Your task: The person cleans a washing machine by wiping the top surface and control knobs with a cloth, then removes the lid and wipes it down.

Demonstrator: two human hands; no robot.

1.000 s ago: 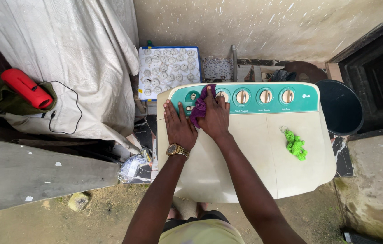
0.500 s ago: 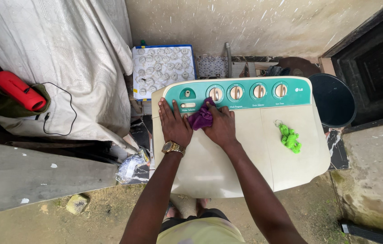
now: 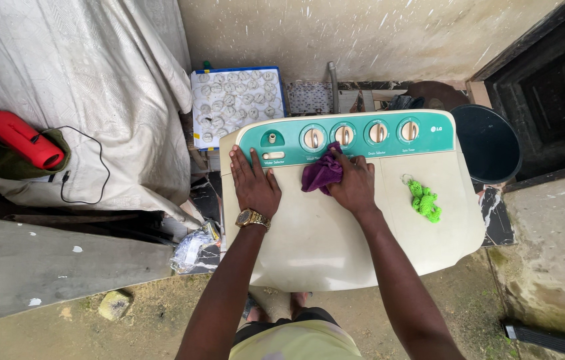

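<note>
Right hand (image 3: 354, 187) pressed down on a crumpled purple cloth (image 3: 321, 175), fingers (image 3: 344, 165) curled over its right edge and bunching it against the lid. Left hand (image 3: 253, 184) laid flat just beside the cloth, fingers (image 3: 239, 159) spread and extended, holding nothing, tips reaching the lower edge of the teal control panel (image 3: 349, 137). Gold metal wristwatch (image 3: 252, 218) around the left wrist.

Purple cloth resting on the cream plastic lid of a twin-tub washing machine (image 3: 322, 240), near its back edge, directly below the row of round cream dials (image 3: 360, 133) on the teal panel and between the two hands. Small bright green knitted keyring figure (image 3: 424, 199) lying on the same lid, to the right of the right hand and apart from it.

Round dark plastic bin (image 3: 489, 143) standing just beside the machine's right rear corner. White quilted box with a blue rim (image 3: 236, 103) standing behind the machine's left rear corner, against the stained plaster wall (image 3: 362, 33). Pale patterned fabric sheet (image 3: 89, 100) draped over something bulky on the left, with a red cylindrical torch-like object (image 3: 22, 140) and a thin black cable (image 3: 86, 167) on it. Bare sandy ground (image 3: 96, 333) below, with a small stone (image 3: 114, 305).
</note>
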